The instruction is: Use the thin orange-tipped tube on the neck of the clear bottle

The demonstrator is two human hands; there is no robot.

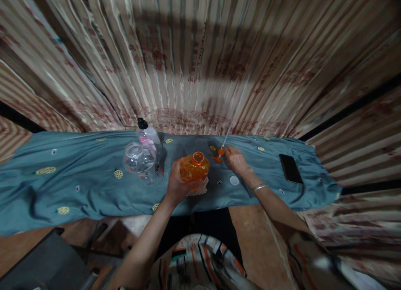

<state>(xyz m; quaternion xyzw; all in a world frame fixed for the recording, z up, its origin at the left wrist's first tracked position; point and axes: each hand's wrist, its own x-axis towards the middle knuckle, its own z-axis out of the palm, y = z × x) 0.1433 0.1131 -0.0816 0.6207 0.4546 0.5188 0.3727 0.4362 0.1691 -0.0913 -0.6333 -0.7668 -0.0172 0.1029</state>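
My left hand [180,182] is wrapped around an orange see-through bottle [194,170], whose round neck is uncapped and faces up. A piece of pale paper or cloth [200,189] with a ragged edge shows under the bottle. To its right, the fingers of my right hand [236,160] are closed at an orange pump top [221,151] with a thin clear tube [226,137] pointing away from me. The grip itself is partly hidden. Near my right wrist lies a small white disc [234,180].
Left of the bottle stand a clear jar [134,154] and a clear bottle with a black top [142,123]. A black phone [290,169] lies at the right. Blue patterned cloth [94,177] covers the narrow table, with a striped curtain [194,89] behind it.
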